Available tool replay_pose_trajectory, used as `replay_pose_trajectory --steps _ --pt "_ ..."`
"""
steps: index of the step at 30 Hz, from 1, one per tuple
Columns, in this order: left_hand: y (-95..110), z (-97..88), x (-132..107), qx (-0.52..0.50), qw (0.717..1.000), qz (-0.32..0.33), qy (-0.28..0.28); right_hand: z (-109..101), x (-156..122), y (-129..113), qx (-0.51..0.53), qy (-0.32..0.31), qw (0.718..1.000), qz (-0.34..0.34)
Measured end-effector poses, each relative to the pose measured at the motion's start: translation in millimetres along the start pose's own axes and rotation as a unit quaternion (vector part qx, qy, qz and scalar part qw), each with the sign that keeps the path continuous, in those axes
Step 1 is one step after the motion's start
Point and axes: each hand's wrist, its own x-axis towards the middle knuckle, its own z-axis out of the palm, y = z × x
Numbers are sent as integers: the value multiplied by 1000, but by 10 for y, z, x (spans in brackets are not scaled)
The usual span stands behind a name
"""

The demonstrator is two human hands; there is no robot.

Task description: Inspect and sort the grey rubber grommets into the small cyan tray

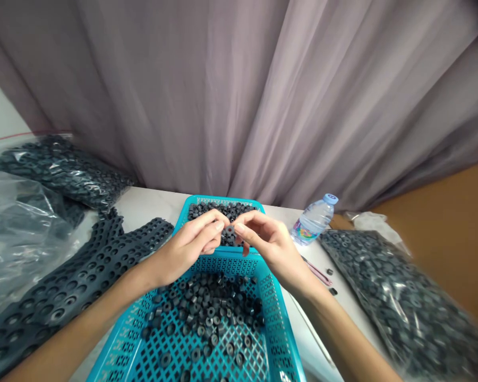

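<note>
My left hand (197, 236) and my right hand (265, 233) meet above the two baskets, fingertips pinched close together. Between them is a small black rubber ring (230, 231) with a hole through its middle; the fingers of both hands touch it. Below lies the near turquoise plastic basket (281, 318), its lattice floor partly covered by many loose black rings (207, 313). Behind it, the far turquoise basket (189, 204) holds a dense heap of similar pieces, partly hidden by my hands.
Perforated black rubber sheets (83, 270) lie at left, beside a clear plastic bag (19, 228) and a filled bag (63, 170). At right are a water bottle (314, 218), a pinkish slim tool (318, 272), two loose pieces and another filled bag (398, 292). A grey curtain (223, 95) hangs behind.
</note>
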Motion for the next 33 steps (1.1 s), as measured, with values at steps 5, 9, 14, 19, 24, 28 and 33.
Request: replay_pose_trajectory --steps 5,9,14,19,24,28,33 --pt "30 38 -38 -2 1000 -6 -9 -7 9 6 22 2 1000 -6" --pt "40 42 -37 2 1000 -2 -9 -17 8 13 20 1 1000 -8" --pt "23 23 -17 1 1000 -1 -1 -9 2 9 32 4 999 -1" --pt "15 18 -21 1 1000 5 3 19 1 -8 47 9 999 13" --pt "-2 10 -14 2 1000 7 20 45 -3 -21 62 19 996 56" --pt "19 5 -11 27 1000 12 6 51 -6 -2 67 11 996 65" --pt "65 1 -18 72 997 25 13 5 -8 27 85 -10 994 69"
